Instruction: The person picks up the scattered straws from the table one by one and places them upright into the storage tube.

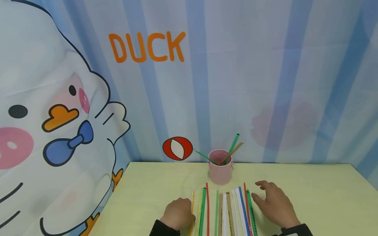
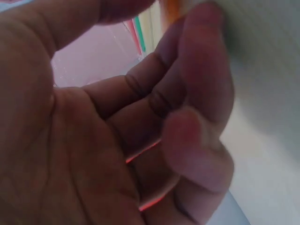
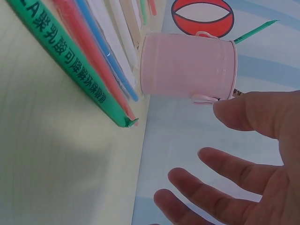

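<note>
Wrapped drinking straws lie side by side in a row on the table, among them a red straw point(image 1: 207, 209), a blue straw point(image 1: 243, 209) and a green straw point(image 1: 252, 213) at the right end. At the row's left end, my left hand point(image 1: 178, 213) pinches a yellow-orange straw point(image 1: 193, 205), its thumb overlapping it. The left wrist view has the orange straw point(image 2: 171, 10) blurred between thumb and curled fingertips. My right hand point(image 1: 276, 204) hovers just right of the green straw, holding nothing; its fingers point(image 3: 211, 194) are spread and loosely bent.
Behind the row stands a small pink bucket point(image 1: 220, 175) holding green and brown straws point(image 1: 234, 144). The pale yellow table point(image 1: 322, 196) ends at a striped blue curtain point(image 1: 227, 82) printed with a large duck point(image 1: 68, 183) and a red ball point(image 1: 168, 149).
</note>
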`<state>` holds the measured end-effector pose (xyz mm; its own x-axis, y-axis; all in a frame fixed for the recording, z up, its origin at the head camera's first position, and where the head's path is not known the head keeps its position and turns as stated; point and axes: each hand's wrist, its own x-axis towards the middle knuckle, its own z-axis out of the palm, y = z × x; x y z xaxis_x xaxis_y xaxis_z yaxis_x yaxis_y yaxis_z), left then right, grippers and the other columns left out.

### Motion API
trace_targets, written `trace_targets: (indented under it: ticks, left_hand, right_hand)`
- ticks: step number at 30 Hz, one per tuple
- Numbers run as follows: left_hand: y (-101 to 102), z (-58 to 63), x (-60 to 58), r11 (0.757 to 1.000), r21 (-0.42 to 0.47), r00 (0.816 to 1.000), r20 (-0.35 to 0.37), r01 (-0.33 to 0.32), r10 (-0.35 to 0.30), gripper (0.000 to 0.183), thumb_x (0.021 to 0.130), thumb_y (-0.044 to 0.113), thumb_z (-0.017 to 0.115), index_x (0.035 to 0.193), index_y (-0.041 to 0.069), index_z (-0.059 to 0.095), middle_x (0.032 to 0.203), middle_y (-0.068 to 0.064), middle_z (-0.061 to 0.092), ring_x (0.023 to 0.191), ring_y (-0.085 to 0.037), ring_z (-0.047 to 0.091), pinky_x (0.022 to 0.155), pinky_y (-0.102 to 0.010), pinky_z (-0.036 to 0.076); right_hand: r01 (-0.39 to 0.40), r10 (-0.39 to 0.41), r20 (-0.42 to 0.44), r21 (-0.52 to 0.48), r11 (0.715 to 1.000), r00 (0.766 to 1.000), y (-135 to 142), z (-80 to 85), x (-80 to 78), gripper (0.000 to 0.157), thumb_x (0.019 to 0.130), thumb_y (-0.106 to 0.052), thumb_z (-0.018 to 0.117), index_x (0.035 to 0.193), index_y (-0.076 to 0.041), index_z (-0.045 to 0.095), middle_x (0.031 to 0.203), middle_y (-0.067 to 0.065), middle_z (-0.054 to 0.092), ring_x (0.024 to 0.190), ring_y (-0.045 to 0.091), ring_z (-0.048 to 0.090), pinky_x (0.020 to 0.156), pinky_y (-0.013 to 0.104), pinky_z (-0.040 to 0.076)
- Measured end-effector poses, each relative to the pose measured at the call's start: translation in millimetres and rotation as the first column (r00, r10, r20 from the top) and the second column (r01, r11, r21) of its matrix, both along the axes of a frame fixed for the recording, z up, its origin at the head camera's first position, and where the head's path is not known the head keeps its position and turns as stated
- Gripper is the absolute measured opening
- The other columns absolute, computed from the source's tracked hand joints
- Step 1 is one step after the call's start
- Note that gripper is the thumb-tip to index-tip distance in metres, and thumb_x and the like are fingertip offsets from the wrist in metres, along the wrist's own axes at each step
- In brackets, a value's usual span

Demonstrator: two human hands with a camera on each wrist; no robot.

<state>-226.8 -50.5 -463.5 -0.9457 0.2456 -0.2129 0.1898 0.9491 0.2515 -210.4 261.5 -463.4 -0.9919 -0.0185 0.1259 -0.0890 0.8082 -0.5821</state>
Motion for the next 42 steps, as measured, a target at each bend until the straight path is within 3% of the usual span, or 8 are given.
trace_targets:
  ticks: [14,21,28,31,35,37,39,42]
  left_hand:
    - [-1.4,6.8,1.2,0.999,0.003,0.999,0.004,-0.041,0.041,0.024,0.074,0.025,0.076,0.073,0.009,0.058,0.058,0.000,0.050,0.052,-0.018,0.046,0.050,-0.034,0.039]
    - [-12.1,43.0,8.8,0.991,0.135,0.993,-0.120,0.006,0.011,0.022,0.075,0.018,0.072,0.060,0.014,0.056,0.050,0.002,0.045,0.046,-0.016,0.045,0.044,-0.028,0.033]
    - [-9.8,91.0,12.2,0.972,0.197,0.943,-0.328,0.125,-0.054,0.012,0.081,0.019,0.070,0.080,0.016,0.058,0.055,0.008,0.053,0.045,-0.009,0.046,0.044,-0.027,0.040]
    - [-3.8,110.6,7.9,0.939,0.289,0.901,-0.432,0.189,-0.048,0.010,0.083,0.018,0.069,0.086,0.015,0.060,0.062,0.010,0.059,0.048,-0.004,0.049,0.047,-0.026,0.044]
    - [3.5,127.6,-4.0,0.865,0.423,0.823,-0.567,0.271,0.019,0.013,0.084,0.013,0.068,0.093,0.013,0.059,0.074,0.006,0.066,0.056,0.003,0.055,0.054,-0.024,0.052]
    - [6.3,131.7,-11.7,0.827,0.482,0.796,-0.601,0.291,0.070,0.014,0.085,0.012,0.068,0.095,0.013,0.058,0.078,0.003,0.067,0.060,0.004,0.058,0.057,-0.025,0.055]
    - [8.0,132.6,-19.1,0.794,0.529,0.775,-0.620,0.300,0.121,0.013,0.087,0.013,0.066,0.097,0.013,0.057,0.082,0.002,0.067,0.064,0.003,0.059,0.060,-0.026,0.056]
    - [9.3,129.0,-29.3,0.723,0.623,0.770,-0.604,0.298,0.203,0.012,0.091,0.016,0.062,0.101,0.013,0.055,0.088,-0.001,0.067,0.070,0.000,0.062,0.064,-0.028,0.057]
  right_hand:
    - [-0.007,0.007,0.039,-0.012,1.000,0.999,5.3,-6.1,1.2,0.046,0.091,-0.029,0.064,0.127,-0.002,0.057,0.109,0.019,0.062,0.087,0.032,0.059,0.066,0.048,0.051]
    - [-0.002,0.003,0.028,-0.022,1.000,1.000,6.7,-5.2,1.4,0.048,0.091,-0.031,0.064,0.128,-0.001,0.057,0.111,0.020,0.062,0.090,0.033,0.059,0.068,0.049,0.051]
    - [0.001,-0.001,-0.018,-0.031,1.000,1.000,9.4,1.6,2.7,0.047,0.091,-0.029,0.063,0.128,0.000,0.056,0.114,0.022,0.061,0.093,0.034,0.059,0.071,0.050,0.052]
    - [-0.001,0.001,-0.015,-0.038,0.999,1.000,11.6,4.7,2.8,0.048,0.092,-0.029,0.062,0.129,0.000,0.055,0.116,0.024,0.060,0.095,0.035,0.059,0.072,0.051,0.052]
    - [-0.005,0.005,-0.006,-0.044,0.999,1.000,12.3,6.8,3.1,0.050,0.093,-0.031,0.062,0.130,0.000,0.054,0.117,0.025,0.059,0.097,0.037,0.058,0.074,0.052,0.051]
    - [-0.005,0.005,-0.006,-0.047,0.999,1.000,11.8,6.7,3.0,0.050,0.093,-0.032,0.062,0.131,0.000,0.053,0.118,0.025,0.059,0.098,0.037,0.058,0.074,0.052,0.051]
    - [-0.008,0.008,-0.008,-0.051,0.999,1.000,11.0,6.6,2.9,0.051,0.093,-0.032,0.062,0.131,0.001,0.053,0.118,0.025,0.058,0.098,0.037,0.058,0.074,0.052,0.051]
    - [-0.013,0.012,-0.014,-0.055,0.998,1.000,9.5,6.5,3.0,0.051,0.093,-0.032,0.062,0.131,0.001,0.053,0.117,0.025,0.058,0.096,0.036,0.058,0.072,0.052,0.051]
